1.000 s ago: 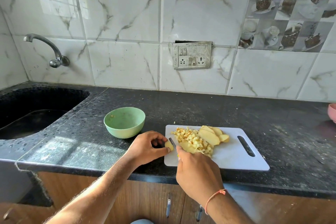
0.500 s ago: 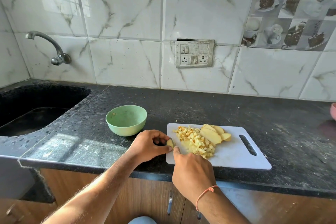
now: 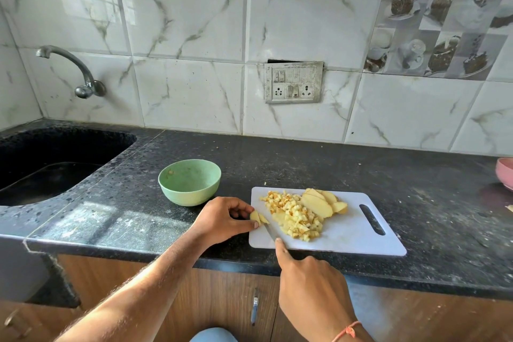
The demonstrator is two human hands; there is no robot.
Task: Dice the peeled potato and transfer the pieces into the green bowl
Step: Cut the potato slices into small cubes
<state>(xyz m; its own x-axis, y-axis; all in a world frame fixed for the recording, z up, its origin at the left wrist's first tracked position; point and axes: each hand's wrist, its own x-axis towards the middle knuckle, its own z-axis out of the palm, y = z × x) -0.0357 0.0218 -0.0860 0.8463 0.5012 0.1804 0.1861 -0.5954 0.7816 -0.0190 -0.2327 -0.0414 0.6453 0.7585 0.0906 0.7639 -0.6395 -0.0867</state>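
A white cutting board point(image 3: 347, 233) lies on the black counter. On it sits a heap of diced potato point(image 3: 294, 215), with larger potato slices point(image 3: 319, 203) behind it. At the board's left edge my left hand point(image 3: 222, 221) pinches a small potato piece point(image 3: 258, 218). My right hand point(image 3: 308, 280) grips a knife point(image 3: 268, 230), index finger laid along its spine, the blade lying just right of the pinched piece. The green bowl point(image 3: 190, 182) stands left of the board, nearly empty.
A dark sink point(image 3: 41, 164) with a metal tap point(image 3: 80, 75) is set into the counter at the left. A pink bowl point(image 3: 505, 172) shows at the right edge. A switch plate point(image 3: 293, 82) hangs on the tiled wall. Cabinet doors lie below the counter.
My right hand has drawn back toward the counter's front edge, uncovering the knife blade. The left hand keeps pinching the small potato piece at the board's left edge.
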